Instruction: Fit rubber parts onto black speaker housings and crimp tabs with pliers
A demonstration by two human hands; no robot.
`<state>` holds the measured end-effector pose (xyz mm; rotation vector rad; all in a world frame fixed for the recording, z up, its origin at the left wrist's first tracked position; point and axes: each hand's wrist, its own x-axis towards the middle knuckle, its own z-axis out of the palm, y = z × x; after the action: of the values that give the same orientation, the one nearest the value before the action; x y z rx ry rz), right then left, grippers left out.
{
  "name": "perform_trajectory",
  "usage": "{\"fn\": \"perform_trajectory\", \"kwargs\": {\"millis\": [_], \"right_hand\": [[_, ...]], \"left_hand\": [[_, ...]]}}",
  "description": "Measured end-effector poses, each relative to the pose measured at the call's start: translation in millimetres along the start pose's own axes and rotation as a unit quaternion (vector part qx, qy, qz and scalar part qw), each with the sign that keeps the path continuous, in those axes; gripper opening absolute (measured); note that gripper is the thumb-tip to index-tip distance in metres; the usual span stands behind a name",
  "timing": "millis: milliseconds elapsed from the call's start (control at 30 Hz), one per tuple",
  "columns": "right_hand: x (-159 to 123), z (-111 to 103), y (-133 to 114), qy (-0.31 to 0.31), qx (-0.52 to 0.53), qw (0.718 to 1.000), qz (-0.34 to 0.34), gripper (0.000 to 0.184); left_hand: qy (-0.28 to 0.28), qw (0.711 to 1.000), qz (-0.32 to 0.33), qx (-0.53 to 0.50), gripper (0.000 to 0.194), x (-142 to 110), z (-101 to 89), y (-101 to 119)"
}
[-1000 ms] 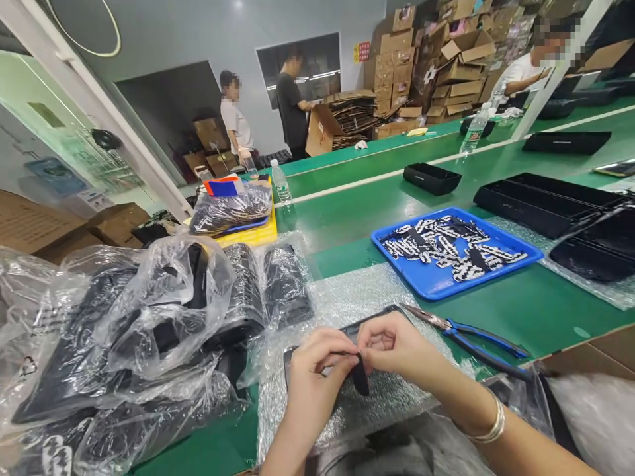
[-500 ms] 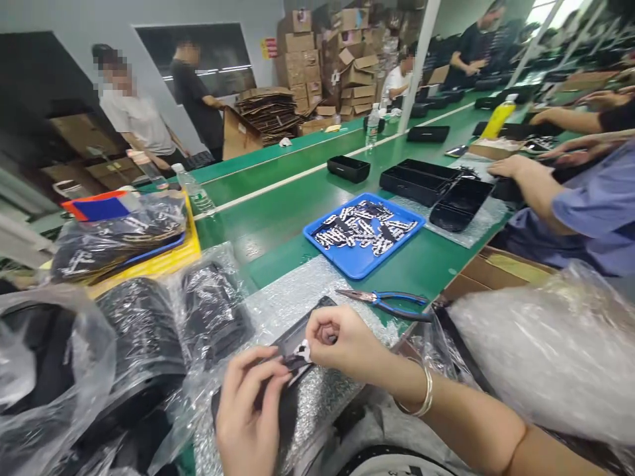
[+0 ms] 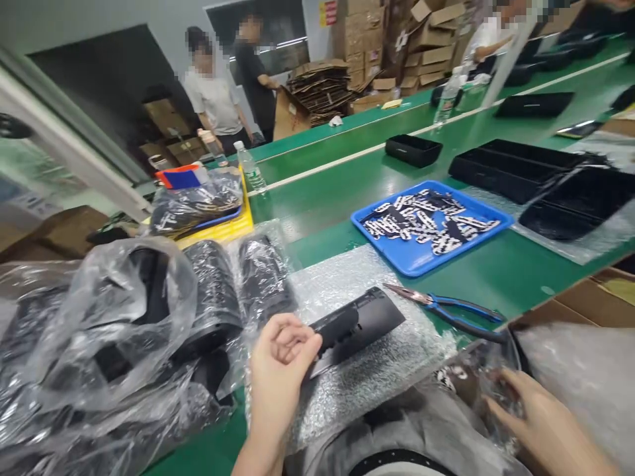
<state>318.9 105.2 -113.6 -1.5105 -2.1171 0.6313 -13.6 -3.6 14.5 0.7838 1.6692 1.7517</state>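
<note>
L hand (image 3: pixel 282 362) on blk panel (image 3: pixel 374 322)
I've got thumb + fingertips pinching its end; R hand (image 3: pixel 538 406) by clear plastic (image 3: pixel 480 362), blurred, can't tell grip.

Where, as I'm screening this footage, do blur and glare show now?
Head view: the right hand looks motion-blurred, the left hand sharper; head view: glints speckle the bubble wrap and streak the plastic-wrapped black parts.
</note>
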Motion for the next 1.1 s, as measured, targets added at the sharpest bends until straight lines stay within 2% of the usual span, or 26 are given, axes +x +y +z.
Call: {"fn": "perform_trajectory", "kwargs": {"millis": [33, 100, 167, 200, 267, 300, 333, 400, 467, 533, 667, 733, 867, 1100], "right_hand": [[0.7, -1.2, -4.1, 0.010, -0.008, 1.000, -0.001, 0.028], [6.6, -9.1, -31.4, 0.032, -0.007, 0.999, -0.036, 0.030], [18.6, -18.9, -75.5, 0.083, 0.020, 0.989, -0.119, 0.022], [27.2, -22.0, -99.6, 0.088, 0.050, 0.980, -0.171, 0.014], [48.4, -21.3, -143.8, 0.064, 0.137, 0.937, -0.314, 0.009], [60.2, -17.6, -161.7, 0.020, 0.153, 0.921, -0.357, 0.019], [72.1, -12.2, -175.9, -0.025, 0.150, 0.910, -0.385, 0.027], [93.8, 0.4, -193.9, -0.135, 0.133, 0.891, -0.413, 0.026], [110.0, 10.6, -201.5, -0.231, 0.113, 0.875, -0.411, 0.012], [119.5, 15.5, -203.6, -0.277, 0.101, 0.866, -0.403, 0.008], [123.4, 15.3, -204.4, -0.275, 0.102, 0.862, -0.413, 0.015], [123.0, 14.8, -205.5, -0.279, 0.118, 0.860, -0.411, 0.011], [124.8, 16.9, -207.3, -0.275, 0.131, 0.861, -0.408, 0.008], [130.8, 19.4, -206.1, -0.266, 0.167, 0.853, -0.416, 0.016]], "left_hand": [[-0.027, 0.999, -0.032, -0.012, 0.034, 2.2, -0.4, 5.2], [-0.071, 0.994, -0.084, -0.023, 0.040, 5.7, -2.5, 14.3], [-0.093, 0.988, -0.118, -0.026, 0.044, 7.8, -5.6, 20.5], [-0.101, 0.986, -0.130, -0.026, 0.045, 8.7, -7.1, 22.5], [-0.112, 0.982, -0.147, -0.024, 0.048, 10.6, -9.5, 24.5], [-0.116, 0.981, -0.155, -0.023, 0.050, 11.8, -10.3, 24.9], [-0.118, 0.979, -0.164, -0.021, 0.052, 12.9, -10.8, 25.1], [-0.118, 0.977, -0.179, -0.013, 0.052, 15.3, -11.4, 25.1], [-0.117, 0.976, -0.183, -0.001, 0.049, 17.5, -11.7, 24.9], [-0.114, 0.977, -0.180, 0.012, 0.043, 19.6, -12.0, 24.5], [-0.111, 0.976, -0.182, 0.038, 0.033, 24.1, -12.4, 24.6], [-0.113, 0.975, -0.187, 0.050, 0.031, 26.3, -11.8, 25.6], [-0.113, 0.973, -0.189, 0.075, 0.031, 29.9, -9.7, 28.4], [-0.103, 0.971, -0.187, 0.107, 0.034, 33.5, -6.6, 29.1]]}}
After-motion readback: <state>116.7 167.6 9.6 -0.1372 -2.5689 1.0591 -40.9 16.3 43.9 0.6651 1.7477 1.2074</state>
